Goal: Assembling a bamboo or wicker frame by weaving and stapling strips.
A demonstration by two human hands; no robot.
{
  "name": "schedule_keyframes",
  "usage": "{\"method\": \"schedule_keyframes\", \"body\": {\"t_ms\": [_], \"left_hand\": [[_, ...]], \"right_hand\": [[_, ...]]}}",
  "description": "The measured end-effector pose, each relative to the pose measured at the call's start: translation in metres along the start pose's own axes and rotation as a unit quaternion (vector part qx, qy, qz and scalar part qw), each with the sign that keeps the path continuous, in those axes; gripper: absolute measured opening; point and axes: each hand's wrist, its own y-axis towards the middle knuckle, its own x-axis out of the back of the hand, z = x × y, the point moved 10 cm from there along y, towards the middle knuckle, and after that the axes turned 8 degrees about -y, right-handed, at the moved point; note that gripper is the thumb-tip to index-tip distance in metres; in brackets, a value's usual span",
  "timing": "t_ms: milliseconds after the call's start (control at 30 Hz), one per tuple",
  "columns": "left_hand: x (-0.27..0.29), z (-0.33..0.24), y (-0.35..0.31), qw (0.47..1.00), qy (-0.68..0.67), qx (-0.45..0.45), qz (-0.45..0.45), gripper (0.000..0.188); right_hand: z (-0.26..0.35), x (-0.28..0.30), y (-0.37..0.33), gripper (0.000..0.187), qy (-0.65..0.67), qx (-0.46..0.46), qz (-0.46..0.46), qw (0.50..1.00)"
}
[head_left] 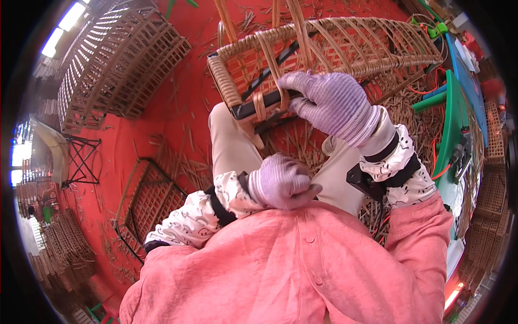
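Observation:
A partly woven rattan frame (229,81) stands before my knees, with tan strips wound around its black bars. My right hand (337,105), in a lilac knitted glove, reaches over its near edge; the fingers are closed at a loose rattan strip (268,56) beside the black bar (248,112). The exact pinch point is partly hidden by the glove. Close to my body, above my lap, my left hand (281,182) wears the same kind of glove. Its fingers are curled in, and whatever they hold, if anything, is hidden.
Brown lattice-woven panels (124,59) stand at the upper left, and another black-framed panel (154,200) lies at the lower left. Cut strips (302,140) litter the red floor (116,156). At the right stands a green-edged table (450,119) with a cord beside it.

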Motion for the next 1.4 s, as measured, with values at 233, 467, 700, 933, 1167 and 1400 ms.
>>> {"method": "schedule_keyframes", "body": {"t_ms": [233, 467, 700, 933, 1167, 1400], "left_hand": [[0.134, -0.028, 0.031, 0.974, 0.157, 0.052, -0.153, 0.021], [0.109, 0.013, 0.044, 0.950, 0.292, 0.108, 0.019, 0.024], [0.112, 0.047, 0.034, 0.970, 0.100, 0.220, -0.026, 0.017], [0.125, 0.039, 0.029, 0.962, -0.024, 0.140, -0.233, 0.015], [0.132, 0.051, 0.039, 0.921, -0.085, 0.207, -0.319, 0.016], [0.128, 0.046, 0.027, 0.917, -0.072, 0.215, -0.327, 0.016]], "right_hand": [[-0.001, 0.001, -0.010, 0.024, 0.027, -0.025, -0.024, 0.999], [0.002, 0.006, -0.011, 0.023, 0.027, -0.042, -0.018, 0.999], [-0.023, -0.014, -0.010, 0.023, 0.296, -0.265, 0.200, 0.896], [-0.027, -0.021, 0.012, 0.031, 0.274, -0.312, 0.221, 0.883], [-0.026, -0.026, -0.005, 0.031, 0.272, -0.311, 0.256, 0.874], [0.008, 0.028, -0.012, 0.055, -0.137, -0.079, -0.007, 0.987]]}}
